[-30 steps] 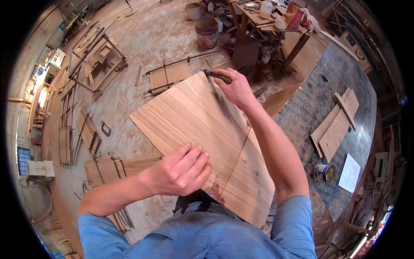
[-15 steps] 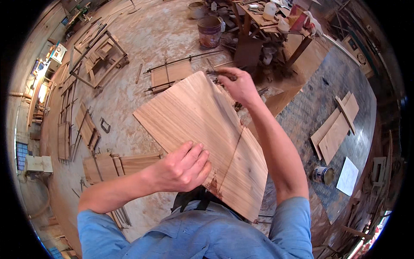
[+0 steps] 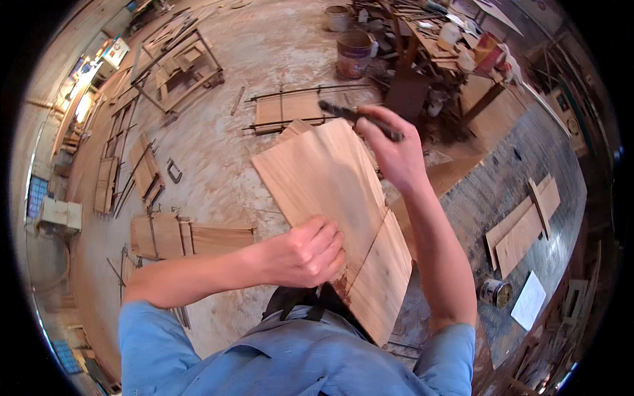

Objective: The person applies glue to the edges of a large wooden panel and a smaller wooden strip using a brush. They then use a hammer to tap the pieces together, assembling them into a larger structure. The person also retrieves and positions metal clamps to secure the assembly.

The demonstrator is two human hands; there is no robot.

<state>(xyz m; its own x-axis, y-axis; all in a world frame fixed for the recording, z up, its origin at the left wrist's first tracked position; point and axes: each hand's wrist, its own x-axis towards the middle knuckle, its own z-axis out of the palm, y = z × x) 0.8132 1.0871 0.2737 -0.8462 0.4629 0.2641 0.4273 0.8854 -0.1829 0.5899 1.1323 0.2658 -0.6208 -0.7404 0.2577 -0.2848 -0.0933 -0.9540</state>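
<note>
A broad wooden panel [image 3: 323, 175] slants in front of my body, with a dark seam across it and a ragged right edge. Over its near left edge my left hand [image 3: 307, 254] is closed, fingers curled; what they hold, if anything, is hidden. My right hand [image 3: 399, 155] is closed around a dark, long, slim tool [image 3: 340, 112] above the panel's far right corner. The tool's exact kind does not show. Part of another wooden board [image 3: 290, 132] peeks out behind the panel's far edge.
At the right, a dark-topped table [image 3: 522, 158] bears stacked boards [image 3: 528, 234], an open tin [image 3: 495, 293] and a white sheet [image 3: 529, 300]. Clamped panels [image 3: 287, 109] and more boards [image 3: 218, 237] lie on the floor. A bucket [image 3: 354, 53] stands beside a cluttered bench [image 3: 432, 46].
The panel has turned and now looks narrower. My right hand has lifted, bringing the dark tool into clearer view above the far edge. My left hand stays closed by the near edge.
</note>
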